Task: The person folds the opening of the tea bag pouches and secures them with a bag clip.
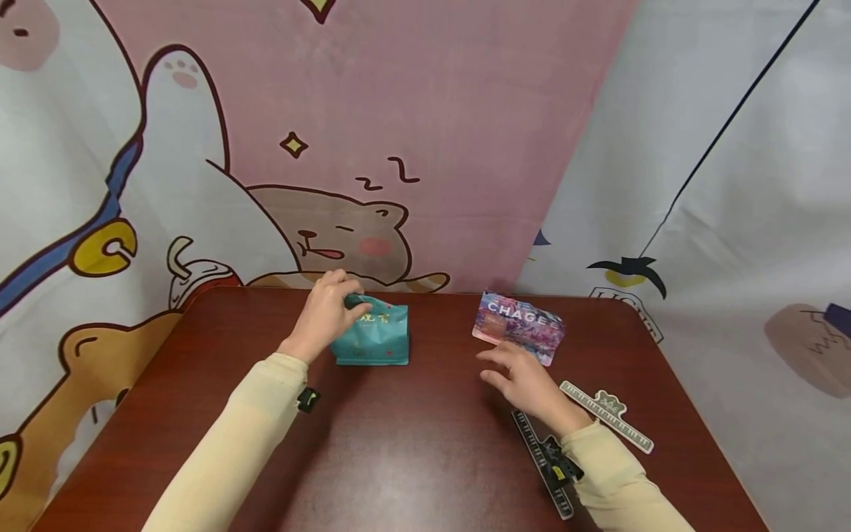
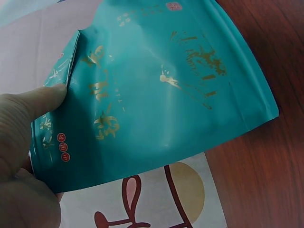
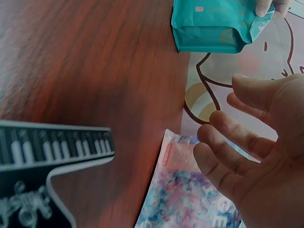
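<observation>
At the back left of the table in the head view, my left hand [image 1: 330, 310] grips the folded top of a teal pouch [image 1: 375, 341]. The left wrist view shows the thumb [image 2: 45, 100] pressed on the fold, beside gold print on the pouch. My right hand [image 1: 521, 378] hovers over the table with relaxed, slightly bent fingers and nothing in them. Just beyond its fingers lies a colourful packet [image 1: 518, 325] marked CHAGEE. A black clip [image 1: 532, 443] with piano-key print lies partly hidden under the right wrist; a pale clip [image 1: 628, 428] of similar shape lies right of it.
The dark reddish-brown table [image 1: 399, 458] ends at the back against a cartoon-printed cloth [image 1: 452, 148]. Small dark wrist cameras sit at both cuffs, the left camera [image 1: 309, 399] near the table surface in the head view.
</observation>
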`<state>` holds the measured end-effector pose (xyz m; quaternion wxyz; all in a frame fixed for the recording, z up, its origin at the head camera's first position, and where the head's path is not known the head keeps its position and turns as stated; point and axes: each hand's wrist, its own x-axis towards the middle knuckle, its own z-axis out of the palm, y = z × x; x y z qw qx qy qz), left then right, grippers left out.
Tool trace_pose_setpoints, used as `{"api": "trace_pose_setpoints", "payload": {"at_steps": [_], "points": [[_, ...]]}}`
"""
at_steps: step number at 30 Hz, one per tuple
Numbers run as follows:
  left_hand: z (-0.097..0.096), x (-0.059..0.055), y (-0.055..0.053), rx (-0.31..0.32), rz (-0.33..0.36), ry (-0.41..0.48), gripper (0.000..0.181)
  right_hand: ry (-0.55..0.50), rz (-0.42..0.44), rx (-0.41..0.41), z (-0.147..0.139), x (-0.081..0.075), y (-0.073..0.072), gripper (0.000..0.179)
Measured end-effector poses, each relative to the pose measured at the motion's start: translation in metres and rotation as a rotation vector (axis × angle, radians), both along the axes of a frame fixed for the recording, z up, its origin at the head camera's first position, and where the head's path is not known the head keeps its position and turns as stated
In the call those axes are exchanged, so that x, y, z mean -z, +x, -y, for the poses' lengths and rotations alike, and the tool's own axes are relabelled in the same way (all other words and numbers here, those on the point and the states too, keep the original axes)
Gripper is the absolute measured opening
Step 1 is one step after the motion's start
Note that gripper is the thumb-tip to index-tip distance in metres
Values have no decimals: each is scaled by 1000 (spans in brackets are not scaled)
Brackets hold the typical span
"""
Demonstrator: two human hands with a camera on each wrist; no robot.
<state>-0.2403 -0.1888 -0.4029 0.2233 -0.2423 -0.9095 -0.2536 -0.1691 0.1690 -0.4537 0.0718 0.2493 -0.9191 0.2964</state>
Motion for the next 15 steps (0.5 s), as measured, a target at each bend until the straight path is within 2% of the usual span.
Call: {"api": "trace_pose_setpoints", "payload": {"at_steps": [8,15], "points": [[1,1,-1,-2,0,-3,21,-3,-4,5,-22,4,15,26],[0,0,2,-6,12,4,22,2,57,35,-44,7,33,27]]}}
